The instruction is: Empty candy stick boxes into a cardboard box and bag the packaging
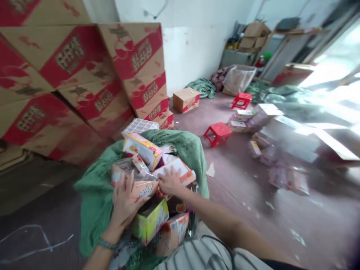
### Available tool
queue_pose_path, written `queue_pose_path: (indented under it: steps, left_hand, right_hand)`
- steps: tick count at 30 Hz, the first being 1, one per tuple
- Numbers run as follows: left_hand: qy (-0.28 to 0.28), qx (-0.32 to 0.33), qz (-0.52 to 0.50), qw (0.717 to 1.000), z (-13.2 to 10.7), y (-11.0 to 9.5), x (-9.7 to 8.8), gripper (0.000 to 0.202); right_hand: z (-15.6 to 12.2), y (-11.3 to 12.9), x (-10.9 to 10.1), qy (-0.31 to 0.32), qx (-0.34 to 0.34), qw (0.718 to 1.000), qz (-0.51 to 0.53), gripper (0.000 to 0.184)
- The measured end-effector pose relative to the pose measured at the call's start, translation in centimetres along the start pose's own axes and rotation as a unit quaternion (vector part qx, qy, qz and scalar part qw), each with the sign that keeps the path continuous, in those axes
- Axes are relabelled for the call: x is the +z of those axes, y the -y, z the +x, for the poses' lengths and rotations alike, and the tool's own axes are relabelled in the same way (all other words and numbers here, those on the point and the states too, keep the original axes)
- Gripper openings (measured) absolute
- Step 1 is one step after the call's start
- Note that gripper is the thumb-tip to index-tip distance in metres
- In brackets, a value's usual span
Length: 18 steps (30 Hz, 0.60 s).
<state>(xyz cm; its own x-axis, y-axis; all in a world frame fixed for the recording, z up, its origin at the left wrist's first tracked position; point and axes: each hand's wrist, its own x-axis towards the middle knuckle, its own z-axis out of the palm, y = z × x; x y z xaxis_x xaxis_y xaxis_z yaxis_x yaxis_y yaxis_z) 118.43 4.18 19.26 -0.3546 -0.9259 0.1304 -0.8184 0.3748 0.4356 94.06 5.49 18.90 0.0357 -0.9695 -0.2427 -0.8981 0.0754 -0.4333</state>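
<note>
A green cloth sack (pixel 92 195) stands open in front of me, stuffed with several small printed cartons. My left hand (pixel 123 204) lies on the pile with its fingers spread over an orange and white carton (pixel 144 189). My right hand (pixel 168 182) rests flat on a white and red carton (pixel 180 168) near the top. A pink and yellow carton (pixel 143 148) sticks up at the back, a yellow-green carton (pixel 150 221) and an orange carton (pixel 173 232) at the front. A clear plastic tray (pixel 139 125) pokes out behind.
Big red and brown shipping boxes (pixel 73 86) are stacked along the left wall. Two red plastic stools (pixel 218 133) stand on the brown floor, with loose cartons (pixel 261 123) and flattened boxes spread at the right. A small brown box (pixel 186 99) sits by the white wall.
</note>
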Motion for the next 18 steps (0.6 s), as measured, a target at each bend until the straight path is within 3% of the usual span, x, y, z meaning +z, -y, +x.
queue_pose_path:
  steps: [2, 3, 5, 7, 10, 12, 15, 17, 18]
  left_hand:
    - [0.038, 0.059, 0.054, 0.996, 3.4, -2.6, 1.3, 0.093]
    - [0.061, 0.084, 0.081, 0.991, 4.9, -3.9, 1.6, 0.084]
    - [0.102, 0.123, 0.126, 0.979, 6.9, -5.8, 1.9, 0.066]
    - [0.128, 0.143, 0.172, 0.966, 8.0, -7.0, 1.9, 0.055]
    - [0.154, 0.178, 0.244, 0.941, 8.3, -7.6, 1.8, 0.039]
    - [0.161, 0.196, 0.279, 0.926, 8.0, -7.7, 1.9, 0.033]
    - [0.152, 0.207, 0.301, 0.918, 7.4, -7.2, 2.1, 0.042]
    - [0.142, 0.207, 0.305, 0.919, 6.9, -6.4, 2.2, 0.046]
    - [0.137, 0.205, 0.305, 0.920, 6.7, -5.9, 2.3, 0.047]
  right_hand:
    - [-0.2, 0.9, 2.5, 0.014, -0.005, 1.000, 0.011, 0.040]
    - [-0.1, 0.8, 2.7, 0.010, -0.001, 1.000, 0.022, 0.040]
    - [0.0, -0.5, 1.4, 0.002, 0.011, 0.999, 0.043, 0.030]
    - [-0.1, -2.6, -1.4, -0.025, 0.038, 0.997, 0.062, 0.028]
    - [-0.7, -6.3, -5.5, -0.131, 0.112, 0.982, 0.072, 0.042]
    - [-1.5, -8.5, -6.6, -0.197, 0.219, 0.953, 0.073, 0.046]
    - [-2.8, -10.6, -5.6, -0.187, 0.340, 0.915, 0.110, 0.033]
    - [-3.2, -10.9, -5.0, -0.171, 0.334, 0.915, 0.146, 0.022]
    - [-3.0, -10.8, -5.3, -0.180, 0.320, 0.916, 0.161, 0.026]
